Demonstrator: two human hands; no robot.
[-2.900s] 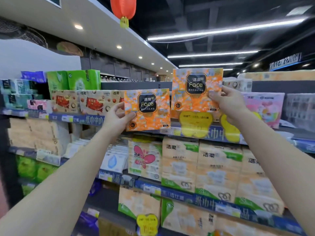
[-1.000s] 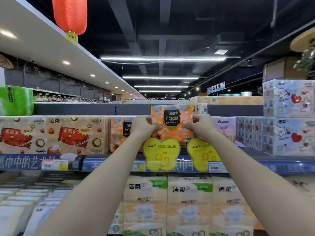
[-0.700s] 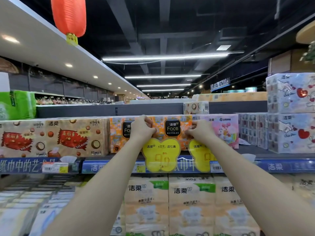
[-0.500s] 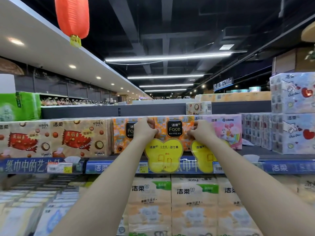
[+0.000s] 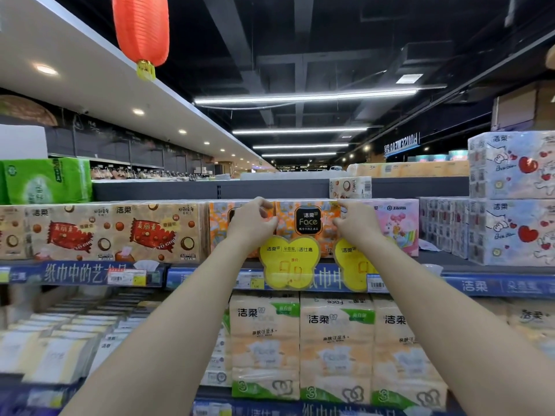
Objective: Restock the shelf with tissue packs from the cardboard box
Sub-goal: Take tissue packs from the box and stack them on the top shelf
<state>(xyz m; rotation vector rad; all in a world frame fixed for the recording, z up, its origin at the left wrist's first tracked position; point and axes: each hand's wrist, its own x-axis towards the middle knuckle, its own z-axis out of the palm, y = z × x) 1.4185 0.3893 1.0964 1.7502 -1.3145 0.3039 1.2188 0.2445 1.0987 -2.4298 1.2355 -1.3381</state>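
An orange "Face" tissue pack stands upright on the upper shelf. My left hand grips its left edge and my right hand grips its right edge. A second orange pack stands just left of it, partly hidden behind my left hand. The cardboard box is out of view.
Brown chocolate-print tissue packs fill the shelf to the left, and a pink pack stands to the right. White heart-print packs are stacked far right. Yellow price tags hang on the shelf edge. Peach tissue packs sit below.
I have carried two orange packs up to the shelf. One now stands at the left, and both hands have set the other down beside it and stay on it.
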